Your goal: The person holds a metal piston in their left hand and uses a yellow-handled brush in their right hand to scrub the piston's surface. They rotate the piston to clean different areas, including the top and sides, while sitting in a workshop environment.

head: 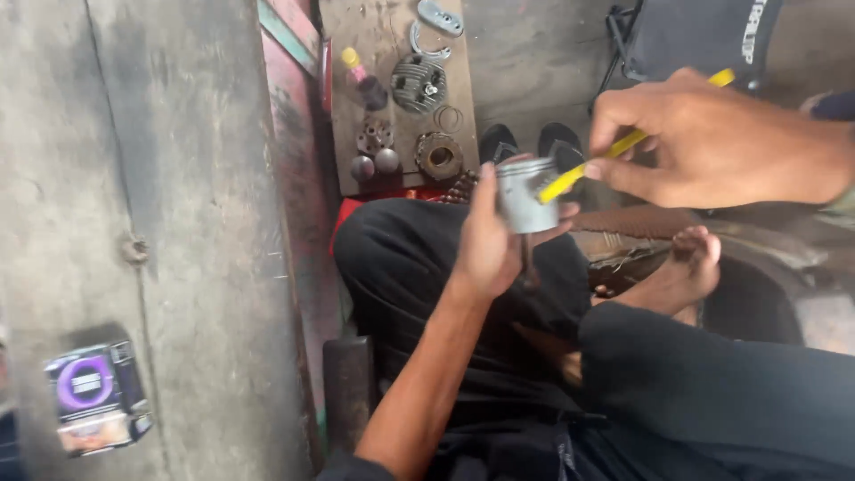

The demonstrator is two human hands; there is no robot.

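Holding the piston upright over my lap, my left hand is wrapped around its skirt, thumb on the near side and fingers behind, while my right hand pinches a yellow tool whose tip touches the crown's rim. I judge I'm working at the piston's top edge, by the ring grooves, so the next move calls for a steady grip and a light, angled press with the tip. Beyond my knees a board holds a finned cylinder head, a gear and small parts; a small box lies well apart
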